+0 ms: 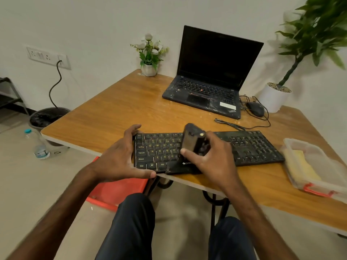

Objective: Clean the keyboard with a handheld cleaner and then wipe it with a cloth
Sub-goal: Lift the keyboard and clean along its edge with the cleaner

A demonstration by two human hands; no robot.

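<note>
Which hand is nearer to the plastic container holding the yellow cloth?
Right. The right hand grips the handheld cleaner mid-keyboard, closer to the plastic container; the left hand holds the keyboard at its far left end.

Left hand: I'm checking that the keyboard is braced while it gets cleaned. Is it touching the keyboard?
Touching. The head view shows the left hand gripping the keyboard's left end, thumb under the front corner.
</note>
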